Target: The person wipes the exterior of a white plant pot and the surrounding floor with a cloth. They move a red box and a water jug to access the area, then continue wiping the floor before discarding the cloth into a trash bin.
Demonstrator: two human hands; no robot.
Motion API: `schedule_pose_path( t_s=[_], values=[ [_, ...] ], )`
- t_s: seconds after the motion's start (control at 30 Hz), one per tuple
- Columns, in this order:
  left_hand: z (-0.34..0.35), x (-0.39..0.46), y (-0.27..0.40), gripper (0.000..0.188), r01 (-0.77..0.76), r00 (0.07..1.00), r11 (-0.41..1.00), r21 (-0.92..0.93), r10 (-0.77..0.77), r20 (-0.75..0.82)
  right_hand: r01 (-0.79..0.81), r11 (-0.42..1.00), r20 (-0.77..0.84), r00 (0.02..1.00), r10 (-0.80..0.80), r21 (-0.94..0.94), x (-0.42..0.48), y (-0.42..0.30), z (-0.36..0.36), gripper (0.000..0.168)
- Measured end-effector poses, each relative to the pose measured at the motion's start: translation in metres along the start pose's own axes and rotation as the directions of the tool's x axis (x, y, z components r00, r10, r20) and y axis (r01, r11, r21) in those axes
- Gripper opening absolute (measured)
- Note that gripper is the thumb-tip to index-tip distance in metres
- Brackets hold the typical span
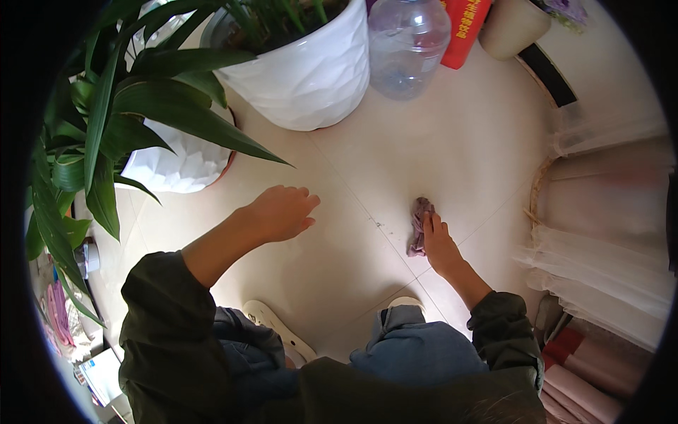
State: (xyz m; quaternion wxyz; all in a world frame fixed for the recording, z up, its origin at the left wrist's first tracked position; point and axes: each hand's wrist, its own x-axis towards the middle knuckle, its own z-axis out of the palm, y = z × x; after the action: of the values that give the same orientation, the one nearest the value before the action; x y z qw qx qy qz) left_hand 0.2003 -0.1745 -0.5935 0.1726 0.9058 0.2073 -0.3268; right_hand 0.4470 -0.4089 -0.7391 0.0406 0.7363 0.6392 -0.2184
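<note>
My right hand [440, 241] presses a crumpled mauve cloth [419, 225] on the pale tiled floor [344, 254]. Its fingers lie over the cloth's right side, and the bunched ends stick out above and below them. A few dark specks of dirt [379, 225] lie along a tile joint, left of the cloth. Farther left, my left hand [283, 214] hangs over the floor, back upward and fingers curled under. Nothing shows in it, but its palm is hidden.
Two white textured planters [296, 85] [180, 159] hold leafy plants [159, 100]. Beside them stand a clear plastic bottle [410, 53], a red box [463, 32] with writing and a beige pot [514, 29]. Sheer white curtains [598, 270] hang at right. My cream clogs [280, 328] are below.
</note>
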Motion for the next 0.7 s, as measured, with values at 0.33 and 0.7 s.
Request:
schedule_pose_path(
  t_s=[0.33, 0.7],
  values=[
    [0.001, 0.001, -0.015, 0.033, -0.014, 1.000, 1.000, -0.018, 0.013, -0.017, 0.249, 0.933, -0.097, 0.968, -0.231, 0.259, 0.063, -0.053, 0.010, 0.068],
    [0.017, -0.006, -0.032, 0.024, -0.012, 0.992, 1.000, -0.027, 0.008, -0.130, 0.686, 0.728, 0.332, 0.682, -0.652, 0.021, 0.138, -0.078, -0.049, 0.074]
  ],
)
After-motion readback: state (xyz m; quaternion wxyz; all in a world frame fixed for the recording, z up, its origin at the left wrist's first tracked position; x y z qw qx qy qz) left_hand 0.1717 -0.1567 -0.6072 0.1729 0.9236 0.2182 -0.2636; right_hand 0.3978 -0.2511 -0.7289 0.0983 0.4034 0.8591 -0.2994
